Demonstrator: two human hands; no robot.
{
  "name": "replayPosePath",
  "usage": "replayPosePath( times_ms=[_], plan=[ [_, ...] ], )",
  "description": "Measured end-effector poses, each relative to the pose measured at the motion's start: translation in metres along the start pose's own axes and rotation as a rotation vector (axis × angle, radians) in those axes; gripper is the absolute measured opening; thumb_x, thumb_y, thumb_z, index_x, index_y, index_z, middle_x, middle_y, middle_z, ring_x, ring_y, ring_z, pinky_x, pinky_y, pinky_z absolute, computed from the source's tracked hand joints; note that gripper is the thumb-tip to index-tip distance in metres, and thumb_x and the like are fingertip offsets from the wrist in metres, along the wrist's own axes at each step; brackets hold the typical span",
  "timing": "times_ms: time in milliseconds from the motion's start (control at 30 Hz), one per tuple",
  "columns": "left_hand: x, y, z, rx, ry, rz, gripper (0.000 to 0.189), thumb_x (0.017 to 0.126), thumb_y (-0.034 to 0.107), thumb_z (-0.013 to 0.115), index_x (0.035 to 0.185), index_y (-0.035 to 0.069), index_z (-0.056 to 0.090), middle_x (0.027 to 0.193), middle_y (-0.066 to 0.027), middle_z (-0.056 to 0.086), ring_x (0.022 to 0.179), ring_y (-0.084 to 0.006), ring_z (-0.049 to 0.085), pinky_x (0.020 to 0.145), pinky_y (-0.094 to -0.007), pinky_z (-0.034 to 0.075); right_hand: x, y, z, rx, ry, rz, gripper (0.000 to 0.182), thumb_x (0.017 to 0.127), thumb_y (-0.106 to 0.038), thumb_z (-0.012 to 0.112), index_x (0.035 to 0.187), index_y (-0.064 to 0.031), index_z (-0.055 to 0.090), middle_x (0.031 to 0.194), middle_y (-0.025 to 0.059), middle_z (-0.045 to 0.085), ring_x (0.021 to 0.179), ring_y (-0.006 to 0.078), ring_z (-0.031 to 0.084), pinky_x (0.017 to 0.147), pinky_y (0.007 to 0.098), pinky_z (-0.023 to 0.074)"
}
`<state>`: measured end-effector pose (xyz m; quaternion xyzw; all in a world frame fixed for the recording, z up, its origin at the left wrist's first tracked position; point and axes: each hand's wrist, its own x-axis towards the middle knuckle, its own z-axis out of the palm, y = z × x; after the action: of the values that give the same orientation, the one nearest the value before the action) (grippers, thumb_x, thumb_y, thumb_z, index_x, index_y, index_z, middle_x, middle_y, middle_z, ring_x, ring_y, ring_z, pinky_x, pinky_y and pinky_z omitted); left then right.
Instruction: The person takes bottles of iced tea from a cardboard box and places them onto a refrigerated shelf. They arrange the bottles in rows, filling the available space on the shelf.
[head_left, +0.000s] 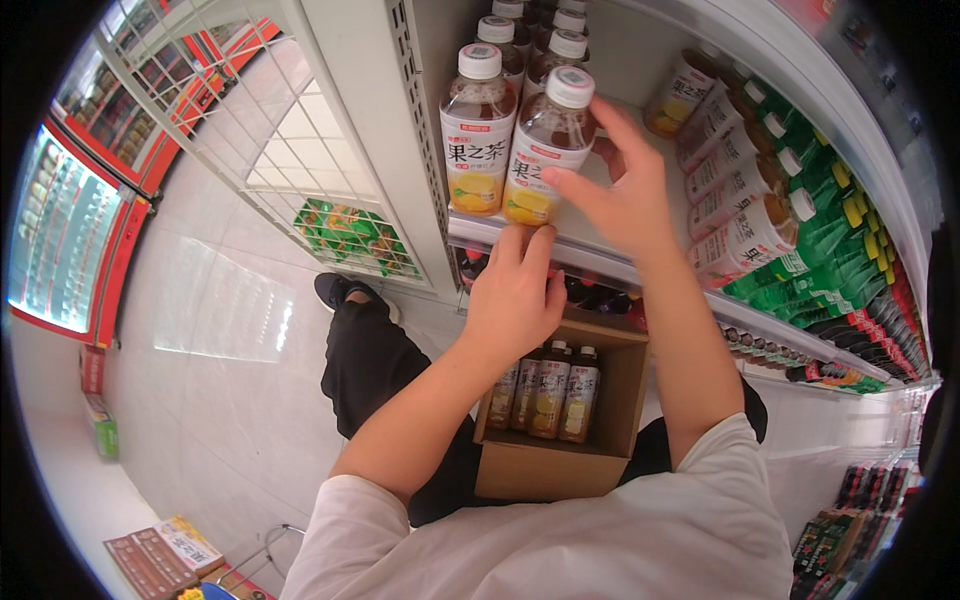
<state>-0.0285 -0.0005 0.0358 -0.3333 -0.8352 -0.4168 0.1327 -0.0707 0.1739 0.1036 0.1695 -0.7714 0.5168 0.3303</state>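
Note:
My right hand (626, 180) grips a plastic bottle of lemon tea (546, 154), thumb across its label and fingers around the far side. The bottle leans slightly at the front of a white shelf (585, 225). Just below its base are the bent fingers of my left hand (517, 292), close to the shelf's front edge; whether they press on the bottle is unclear. To the left stands a matching lemon tea bottle (478, 135), upright, with more in rows behind. Between my legs, an open cardboard box (619, 390) contains several tea bottles (551, 394).
A white wire mesh panel (255, 150) borders the shelf unit on the left. Rows of tea bottles (739, 232) and green soda bottles (832, 247) fill the shelf's right side. Dark-capped drinks sit one level below. Lit red-framed coolers (67, 232) stand across the tiled floor (217, 390).

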Motion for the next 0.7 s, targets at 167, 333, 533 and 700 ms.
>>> replayPosePath(
  times_ms=[167, 333, 533, 700],
  plan=[
    [-0.001, -0.002, 0.001, -0.003, -0.021, -0.014, 0.056, 0.084, 0.008, 0.072, 0.137, 0.002, 0.052, 0.123, -0.0201, 0.054, 0.108, -0.0434, 0.061, 0.085, -0.0488, 0.056, -0.015, 0.000, 0.015, -0.187, 0.149, -0.062, 0.079, 0.075, -0.013, 0.089, 0.147, -0.0063, 0.056, 0.123, 0.0144, 0.063, 0.105, 0.0248, 0.066, 0.083, 0.0354, 0.0570],
    [-0.003, -0.001, -0.003, 0.001, -0.016, -0.009, 0.059, 0.083, 0.007, 0.073, 0.137, 0.000, 0.051, 0.118, -0.0192, 0.055, 0.107, -0.0405, 0.062, 0.083, -0.0469, 0.056, -0.044, 0.015, 0.029, -0.189, 0.148, 0.076, 0.078, 0.078, -0.014, 0.087, 0.147, -0.0029, 0.053, 0.124, 0.0180, 0.064, 0.107, 0.0292, 0.068, 0.083, 0.0379, 0.0576],
    [-0.010, -0.008, -0.010, -0.063, -0.048, 0.026, 0.063, 0.084, 0.008, 0.073, 0.143, 0.004, 0.049, 0.129, -0.0213, 0.053, 0.107, -0.0422, 0.064, 0.084, -0.0489, 0.057, -0.064, -0.007, 0.013, -0.303, -0.046, 0.187, 0.058, 0.085, -0.011, 0.078, 0.138, 0.0010, 0.057, 0.124, 0.0227, 0.066, 0.112, 0.0376, 0.067, 0.090, 0.0447, 0.0566],
    [-0.026, -0.018, -0.011, -0.078, -0.066, 0.060, 0.053, 0.087, 0.007, 0.072, 0.137, 0.004, 0.055, 0.129, -0.0196, 0.055, 0.098, -0.0361, 0.069, 0.080, -0.0447, 0.058, -0.118, -0.063, -0.026, -0.572, -0.197, -0.004, 0.037, 0.088, -0.008, 0.073, 0.123, 0.0013, 0.065, 0.121, 0.0210, 0.068, 0.110, 0.0418, 0.065, 0.096, 0.0460, 0.0541]
  ],
)
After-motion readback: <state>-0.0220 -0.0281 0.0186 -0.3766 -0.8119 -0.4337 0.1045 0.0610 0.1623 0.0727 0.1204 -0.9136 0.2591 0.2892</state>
